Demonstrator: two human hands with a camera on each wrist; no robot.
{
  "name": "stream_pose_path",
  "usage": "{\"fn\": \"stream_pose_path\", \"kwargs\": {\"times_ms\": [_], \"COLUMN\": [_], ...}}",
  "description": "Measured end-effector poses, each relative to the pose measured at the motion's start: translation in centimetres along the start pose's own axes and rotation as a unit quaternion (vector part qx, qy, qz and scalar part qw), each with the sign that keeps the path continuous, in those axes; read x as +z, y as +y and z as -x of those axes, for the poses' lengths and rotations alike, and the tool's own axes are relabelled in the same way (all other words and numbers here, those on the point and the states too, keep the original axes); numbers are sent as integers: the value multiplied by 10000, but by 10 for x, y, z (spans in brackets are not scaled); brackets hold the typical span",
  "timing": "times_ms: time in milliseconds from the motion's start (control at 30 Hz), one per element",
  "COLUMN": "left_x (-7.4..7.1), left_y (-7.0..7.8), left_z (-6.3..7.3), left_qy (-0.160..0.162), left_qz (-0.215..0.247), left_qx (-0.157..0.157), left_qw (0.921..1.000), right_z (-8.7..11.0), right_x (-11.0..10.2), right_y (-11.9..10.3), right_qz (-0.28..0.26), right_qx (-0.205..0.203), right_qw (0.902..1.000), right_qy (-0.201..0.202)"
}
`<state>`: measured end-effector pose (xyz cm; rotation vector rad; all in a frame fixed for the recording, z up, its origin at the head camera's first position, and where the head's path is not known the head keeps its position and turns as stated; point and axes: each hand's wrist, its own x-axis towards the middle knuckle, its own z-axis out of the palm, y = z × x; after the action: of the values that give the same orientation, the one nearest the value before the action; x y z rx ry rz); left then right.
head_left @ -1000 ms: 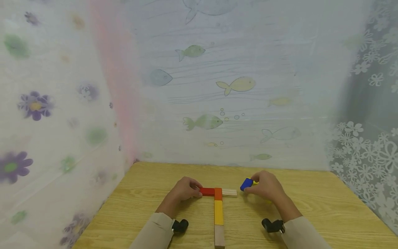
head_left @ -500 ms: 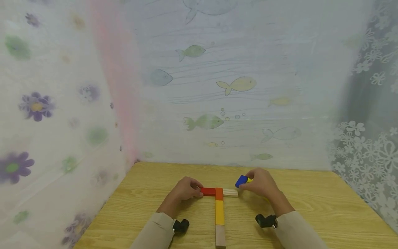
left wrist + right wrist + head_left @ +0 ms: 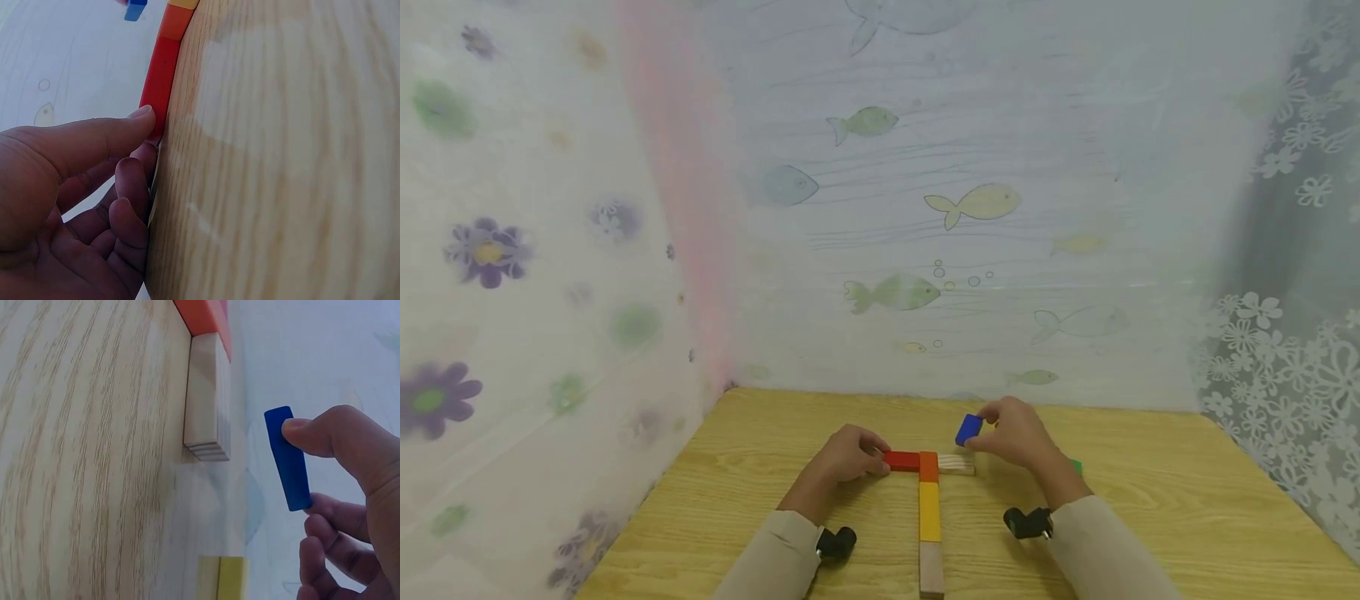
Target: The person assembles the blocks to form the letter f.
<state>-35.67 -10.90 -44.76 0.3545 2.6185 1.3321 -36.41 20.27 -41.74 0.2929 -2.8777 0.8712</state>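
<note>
My left hand [image 3: 846, 456] pinches the left end of a red block [image 3: 902, 462] lying on the table; in the left wrist view the thumb [image 3: 142, 112] presses its side. The red block's other end meets an orange block [image 3: 928, 467]. To the right of that lies a plain wood block [image 3: 957, 465]. Below the orange one, a yellow block [image 3: 929, 512] and a pale brown block [image 3: 931, 570] continue in line, making a T. My right hand [image 3: 1017, 433] holds a blue block [image 3: 968, 430] between thumb and fingers, raised just behind the plain block's right end.
A green piece [image 3: 1077, 467] shows partly behind the right forearm. Another yellow block [image 3: 231, 578] stands on the table near the right hand. Beyond the wooden table [image 3: 820, 408] hangs a fish-patterned curtain [image 3: 880, 208], with a flowered one [image 3: 535, 333] at the left.
My right hand has moved left and slightly back with the blue block, now nearer the plain block. The green piece has come into sight. The left hand and the T have stayed put.
</note>
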Motion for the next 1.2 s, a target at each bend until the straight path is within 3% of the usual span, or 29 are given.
{"fn": "stream_pose_path", "kwargs": {"times_ms": [1200], "left_x": [0], "left_y": [3], "left_z": [1], "left_qy": [3], "left_qz": [-58], "left_qx": [27], "left_qw": [10000], "right_z": [-22], "right_x": [28], "right_y": [-17], "right_qz": [-484], "right_qx": [37], "right_qw": [9982], "right_qy": [-362]}}
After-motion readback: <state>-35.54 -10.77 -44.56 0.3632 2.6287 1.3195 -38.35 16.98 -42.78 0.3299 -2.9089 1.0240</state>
